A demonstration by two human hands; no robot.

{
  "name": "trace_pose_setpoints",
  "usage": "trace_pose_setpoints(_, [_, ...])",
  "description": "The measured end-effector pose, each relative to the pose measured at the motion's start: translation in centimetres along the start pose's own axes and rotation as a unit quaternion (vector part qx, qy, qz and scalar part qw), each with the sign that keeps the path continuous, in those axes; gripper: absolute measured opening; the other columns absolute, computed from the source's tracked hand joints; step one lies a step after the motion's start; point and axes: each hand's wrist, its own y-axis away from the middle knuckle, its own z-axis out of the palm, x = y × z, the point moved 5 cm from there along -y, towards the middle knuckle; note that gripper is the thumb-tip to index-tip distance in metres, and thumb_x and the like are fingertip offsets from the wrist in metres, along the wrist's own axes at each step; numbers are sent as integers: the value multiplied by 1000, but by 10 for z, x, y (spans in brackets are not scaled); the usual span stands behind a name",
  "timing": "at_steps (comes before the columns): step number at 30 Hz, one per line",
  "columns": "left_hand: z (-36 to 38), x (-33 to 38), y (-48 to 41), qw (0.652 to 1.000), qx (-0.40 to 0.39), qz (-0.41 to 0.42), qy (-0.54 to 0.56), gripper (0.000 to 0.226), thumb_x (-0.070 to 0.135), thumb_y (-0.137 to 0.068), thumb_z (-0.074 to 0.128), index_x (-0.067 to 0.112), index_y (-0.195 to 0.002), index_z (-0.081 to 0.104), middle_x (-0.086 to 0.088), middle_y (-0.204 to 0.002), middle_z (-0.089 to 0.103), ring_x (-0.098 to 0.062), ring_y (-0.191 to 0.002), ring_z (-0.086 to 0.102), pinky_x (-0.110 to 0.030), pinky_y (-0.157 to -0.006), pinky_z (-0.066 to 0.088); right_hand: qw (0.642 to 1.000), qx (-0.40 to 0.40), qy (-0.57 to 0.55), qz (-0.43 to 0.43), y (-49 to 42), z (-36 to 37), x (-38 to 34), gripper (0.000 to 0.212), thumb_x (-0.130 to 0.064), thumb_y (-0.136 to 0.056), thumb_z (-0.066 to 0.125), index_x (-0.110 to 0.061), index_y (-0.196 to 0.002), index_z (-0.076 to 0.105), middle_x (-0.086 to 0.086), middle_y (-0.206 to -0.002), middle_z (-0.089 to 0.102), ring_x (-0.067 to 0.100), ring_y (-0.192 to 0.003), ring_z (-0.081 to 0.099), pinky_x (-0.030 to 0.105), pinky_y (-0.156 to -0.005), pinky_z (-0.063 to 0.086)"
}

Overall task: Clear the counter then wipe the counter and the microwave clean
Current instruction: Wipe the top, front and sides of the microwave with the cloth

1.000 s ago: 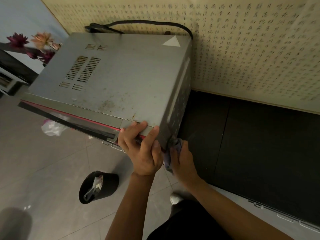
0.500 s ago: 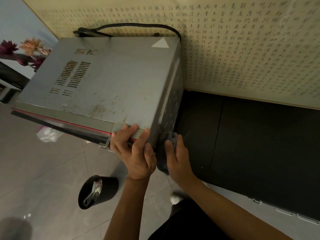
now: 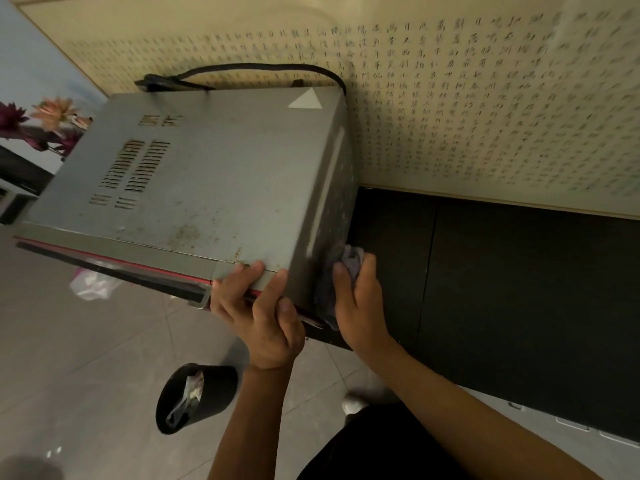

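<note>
A grey microwave point(image 3: 214, 174) with a stained top and a red-trimmed front stands on the black counter point(image 3: 502, 289). My left hand point(image 3: 258, 313) grips its front right top corner, fingers over the edge. My right hand point(image 3: 360, 303) presses a purple-grey cloth point(image 3: 346, 268) flat against the microwave's right side wall, low and near the front. Part of the cloth is hidden under my palm.
A black power cord point(image 3: 242, 72) loops behind the microwave along the text-patterned wall point(image 3: 485, 109). On the tiled floor lie a black bin point(image 3: 194, 396) with rubbish and a plastic bag point(image 3: 91, 284). Artificial flowers point(image 3: 45, 119) stand at the far left.
My right hand has slid the cloth up and further back along the microwave's side wall. The left hand keeps its grip on the corner.
</note>
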Motion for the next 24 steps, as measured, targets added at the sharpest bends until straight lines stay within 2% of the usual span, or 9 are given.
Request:
trace_pose_setpoints(4, [1,-2,2,1000,8,3,-5,31,37,-104,34,19,-110,58,-15,-116,52,-32,-111,47,-60,-93,38,995,-14,28,-96,-11,8,-9,18,-35,-102,49,-22,-111,42,9,-108,49,15,-93,59,25,-75,55])
trace_pose_setpoints(6, [3,-4,2,1000,16,8,-6,29,38,-104,34,24,-114,58,-15,-116,52,-36,-107,47,-58,-93,38,996,-14,61,-61,-6,6,13,16,-27,-103,48,-13,-110,43,0,-98,50,4,-86,58,20,-67,50])
trace_pose_setpoints(8, [5,-4,1,1000,20,10,-7,26,38,-104,34,29,-120,53,-14,-115,52,-37,-106,47,-58,-94,37,996,-22,89,19,0,5,34,11,-24,-104,47,-14,-106,44,-9,-88,49,-3,-75,56,19,-59,45])
trace_pose_setpoints(10, [5,-3,0,1000,23,9,-5,25,38,-104,35,30,-121,52,-14,-114,52,-36,-106,47,-62,-92,38,996,-20,85,11,0,5,33,15,-29,-104,46,-15,-104,44,-8,-86,50,1,-74,57,19,-57,44])
trace_pose_setpoints(13, [5,-2,0,1000,23,-2,-1,26,37,-104,34,27,-117,54,-14,-114,52,-35,-105,47,-66,-86,38,996,-35,34,-68,-5,11,4,20,-35,-104,45,-17,-112,44,4,-101,54,15,-86,62,28,-68,55])
trace_pose_setpoints(16, [6,-2,1,1000,24,1,-5,26,37,-104,33,27,-116,54,-14,-113,53,-35,-104,48,-58,-95,37,995,-41,22,-88,-9,12,1,23,-31,-104,46,-14,-118,44,7,-109,56,17,-95,63,30,-76,57])
trace_pose_setpoints(18, [7,-3,0,1000,26,1,0,26,38,-104,33,28,-117,53,-14,-112,53,-33,-104,48,-58,-93,37,997,-30,45,-47,-8,10,20,18,-26,-105,46,-11,-116,45,1,-102,56,13,-89,62,33,-72,57])
trace_pose_setpoints(21, [7,-2,-1,1000,29,-1,3,26,38,-104,32,28,-118,53,-14,-112,52,-26,-111,45,-66,-85,38,993,-23,89,73,-2,4,60,16,-33,-105,44,-17,-109,45,-1,-92,56,11,-78,61,44,-65,56])
trace_pose_setpoints(24, [7,0,-1,1000,25,-7,4,30,38,-105,31,22,-108,55,-15,-111,52,-27,-110,45,-68,-84,37,988,-21,79,130,2,3,75,14,-35,-105,44,-22,-103,46,4,-90,57,14,-76,61,43,-65,55])
